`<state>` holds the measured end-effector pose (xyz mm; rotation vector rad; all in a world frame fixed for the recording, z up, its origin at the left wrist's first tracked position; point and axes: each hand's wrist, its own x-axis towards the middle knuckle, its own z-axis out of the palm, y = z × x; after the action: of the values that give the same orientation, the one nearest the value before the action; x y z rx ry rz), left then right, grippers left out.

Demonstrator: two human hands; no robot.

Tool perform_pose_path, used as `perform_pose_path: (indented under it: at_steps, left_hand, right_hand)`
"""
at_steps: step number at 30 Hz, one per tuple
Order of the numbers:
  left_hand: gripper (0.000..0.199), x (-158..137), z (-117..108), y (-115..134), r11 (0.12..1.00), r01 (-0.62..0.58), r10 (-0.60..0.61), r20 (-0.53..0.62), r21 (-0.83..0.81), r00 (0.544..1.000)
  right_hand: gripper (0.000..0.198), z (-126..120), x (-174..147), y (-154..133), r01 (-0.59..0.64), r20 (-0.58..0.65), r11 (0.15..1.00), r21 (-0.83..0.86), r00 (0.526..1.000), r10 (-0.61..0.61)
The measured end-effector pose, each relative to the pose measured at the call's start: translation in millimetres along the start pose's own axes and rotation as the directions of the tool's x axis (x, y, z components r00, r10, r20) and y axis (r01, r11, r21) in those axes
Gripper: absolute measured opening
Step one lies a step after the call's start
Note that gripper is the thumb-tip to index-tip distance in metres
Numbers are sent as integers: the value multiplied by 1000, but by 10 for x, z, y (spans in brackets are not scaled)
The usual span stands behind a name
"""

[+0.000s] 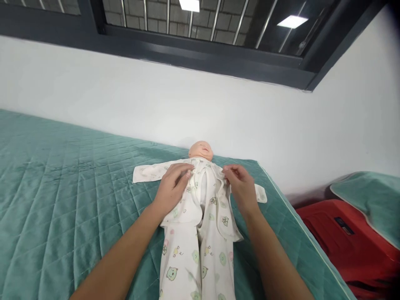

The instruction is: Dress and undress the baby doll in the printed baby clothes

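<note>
Left hand (175, 185), half-curled, touches the jacket (184, 212), its grip unclear; right hand (239, 183) pinches the opposite flap (225, 218). Quilt (78, 200) spreads broadly leftward, its edge (299, 221) near the right forearm (271, 254).

The trousers (183, 258) run out of the picture at the bottom edge, which also cuts off both forearms. The left hand (173, 185) covers part of the jacket (226, 223); the right hand (241, 183) hides the middle of one sleeve (261, 194). Whether either grip has cloth pinched is too small to tell. Any doll's hands inside the cuffs are out of sight. The label (343, 225) on the red object (321, 221) is unreadable, and the window (175, 46) is cropped at the top.
</note>
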<state>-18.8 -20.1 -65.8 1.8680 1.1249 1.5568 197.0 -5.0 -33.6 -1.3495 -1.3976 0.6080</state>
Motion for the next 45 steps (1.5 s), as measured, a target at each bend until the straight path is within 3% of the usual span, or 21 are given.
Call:
perform_pose_path:
  at_steps: [2,5,7,9,13,17,20,24,28,34,39,45]
  left_hand:
    - [27,21,-21,-35,999,31,-30,-35,19,999]
    - [25,47,-39,-77,997,70,-69,-49,29,996]
    - [25,52,-38,-87,997,71,-70,-36,23,997]
    - [25,49,-32,-78,998,66,-66,-30,14,997]
    - [26,72,-21,-40,995,95,-96,-32,-12,995]
    - [32,249,2,-49,979,205,-206,5,7,979]
    - [37,481,30,-79,950,298,-304,60,94,951]
    - [31,756,69,-62,935,277,-325,220,223,920]
    - [21,840,92,22,934,264,-328,283,241,901]
    - [17,812,126,88,946,250,-299,267,205,916]
    - [14,821,265,126,941,338,-339,131,32,932]
    - [11,797,342,170,921,389,-384,155,-7,910]
  right_hand:
    - [32,100,115,-55,15,82,976,-218,997,3]
    - [39,230,248,-121,-11,182,868,-496,977,116]
    - [41,286,306,-135,-25,207,796,-604,960,188]
    - [37,311,341,-130,7,233,768,-641,955,185]
    - [35,278,388,-137,60,270,812,-581,955,123]
    - [39,224,452,-199,-58,287,929,-365,942,171]
    - [39,248,469,-210,-53,284,976,-213,952,114]
    - [30,316,427,-159,-11,236,971,-238,969,69]
    - [18,329,381,-128,-23,215,962,-273,973,85]
    - [19,314,387,-159,-62,237,961,-269,963,128]
    - [20,328,404,-136,-133,259,988,-83,954,150]
    - [28,337,425,-9,-137,271,982,130,958,98]
